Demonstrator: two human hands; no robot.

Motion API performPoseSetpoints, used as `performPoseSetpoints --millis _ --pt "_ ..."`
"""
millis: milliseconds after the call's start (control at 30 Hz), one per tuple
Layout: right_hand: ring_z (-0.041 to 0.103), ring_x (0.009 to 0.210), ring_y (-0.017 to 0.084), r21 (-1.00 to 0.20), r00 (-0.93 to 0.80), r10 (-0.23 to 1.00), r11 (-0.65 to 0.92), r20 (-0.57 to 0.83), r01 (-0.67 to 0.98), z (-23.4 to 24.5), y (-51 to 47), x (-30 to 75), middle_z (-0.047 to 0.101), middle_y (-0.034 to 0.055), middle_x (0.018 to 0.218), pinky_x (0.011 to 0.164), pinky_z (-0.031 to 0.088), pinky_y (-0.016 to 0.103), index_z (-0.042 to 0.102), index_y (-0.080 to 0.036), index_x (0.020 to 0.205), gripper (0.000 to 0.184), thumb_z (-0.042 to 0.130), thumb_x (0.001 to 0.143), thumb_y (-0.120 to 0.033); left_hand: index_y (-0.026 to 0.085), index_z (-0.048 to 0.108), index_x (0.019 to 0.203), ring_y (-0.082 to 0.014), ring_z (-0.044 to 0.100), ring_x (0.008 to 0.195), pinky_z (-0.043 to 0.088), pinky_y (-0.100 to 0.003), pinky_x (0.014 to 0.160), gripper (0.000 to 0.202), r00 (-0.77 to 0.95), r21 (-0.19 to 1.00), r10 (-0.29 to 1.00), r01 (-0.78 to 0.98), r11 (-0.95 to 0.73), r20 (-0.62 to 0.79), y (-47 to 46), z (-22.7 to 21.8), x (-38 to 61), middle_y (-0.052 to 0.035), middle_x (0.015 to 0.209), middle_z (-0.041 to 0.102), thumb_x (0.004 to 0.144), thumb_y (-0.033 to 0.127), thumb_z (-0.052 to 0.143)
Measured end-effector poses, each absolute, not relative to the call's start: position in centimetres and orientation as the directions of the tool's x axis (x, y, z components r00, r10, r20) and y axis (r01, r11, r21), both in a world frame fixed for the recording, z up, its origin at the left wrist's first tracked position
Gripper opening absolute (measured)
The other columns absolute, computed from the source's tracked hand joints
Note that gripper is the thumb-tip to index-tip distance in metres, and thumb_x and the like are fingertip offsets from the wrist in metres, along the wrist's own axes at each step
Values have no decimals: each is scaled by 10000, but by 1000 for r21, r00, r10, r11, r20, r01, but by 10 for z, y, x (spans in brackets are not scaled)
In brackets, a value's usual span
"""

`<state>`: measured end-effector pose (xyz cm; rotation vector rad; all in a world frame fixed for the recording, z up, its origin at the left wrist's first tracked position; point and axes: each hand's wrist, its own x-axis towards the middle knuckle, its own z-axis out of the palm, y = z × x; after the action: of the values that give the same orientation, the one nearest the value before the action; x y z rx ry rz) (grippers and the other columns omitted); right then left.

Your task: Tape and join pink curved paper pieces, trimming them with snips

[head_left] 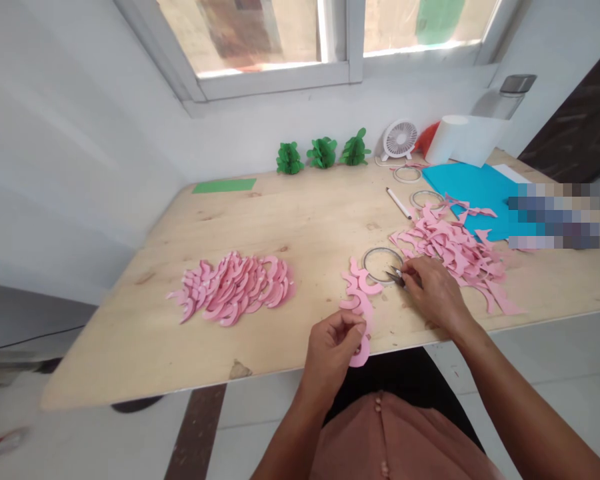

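Note:
My left hand pinches a curved pink paper piece at the table's front edge. Closed around a small pair of scissors, my right hand rests low over the table, with the blades pointing left. The handles are mostly hidden by my fingers. Under the blade tips lies a metal ring. Several cut pink paper pieces lie loosely between my hands, just beyond the left one. A heap of pink paper scraps spreads beyond my right hand.
A pile of curved pink cutouts lies on the left of the wooden table. Along the wall stand green paper shapes and a small white fan. Blue sheets, a white roll and a marker are at right.

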<state>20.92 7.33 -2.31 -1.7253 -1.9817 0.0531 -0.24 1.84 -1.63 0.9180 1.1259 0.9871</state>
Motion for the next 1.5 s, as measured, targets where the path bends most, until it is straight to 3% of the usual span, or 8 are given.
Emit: performPoseSetpoints --millis 700,1133,1233,1300,1433,1500 --pt "502 694 241 -267 -46 933 149 356 952 -32 74 203 552 65 710 630 336 350 482 -223 726 131 446 852 -215 142 617 604 -70 422 480 348 -198 475 159 125 947 955 -147 284 -267 19 -15 -1 13 581 527 679 275 660" --pt "532 669 228 -373 52 928 97 369 923 -31 70 204 585 53 703 603 353 331 483 -225 736 125 441 853 -242 142 620 612 -73 432 482 344 -199 477 162 130 946 956 -157 283 -264 19 -15 -2 15 574 531 679 283 663" --pt "555 696 216 -480 137 916 67 378 875 -21 65 202 611 47 741 626 386 324 503 -221 767 122 452 865 -275 141 619 618 -70 426 479 336 -198 477 162 118 944 956 -164 286 -269 18 -12 -1 10 580 554 687 281 661" --pt "561 706 205 -646 230 910 51 344 762 -10 58 198 624 36 758 655 407 323 528 -221 781 118 502 850 -314 142 622 629 -72 425 476 336 -200 480 159 107 941 954 -167 294 -279 18 -8 0 4 577 579 690 283 663" --pt "592 802 203 -933 221 960 84 170 349 7 35 176 649 36 848 736 444 327 557 -223 806 149 545 849 -366 145 629 654 -79 439 488 343 -203 496 140 78 932 952 -193 307 -297 18 -2 5 -2 577 602 690 272 672" --pt "599 937 218 -989 153 986 37 59 141 7 24 161 666 50 968 804 448 330 551 -221 785 158 574 839 -367 146 632 659 -82 442 495 340 -202 491 138 54 932 955 -209 297 -293 18 0 6 5 574 587 685 273 680"
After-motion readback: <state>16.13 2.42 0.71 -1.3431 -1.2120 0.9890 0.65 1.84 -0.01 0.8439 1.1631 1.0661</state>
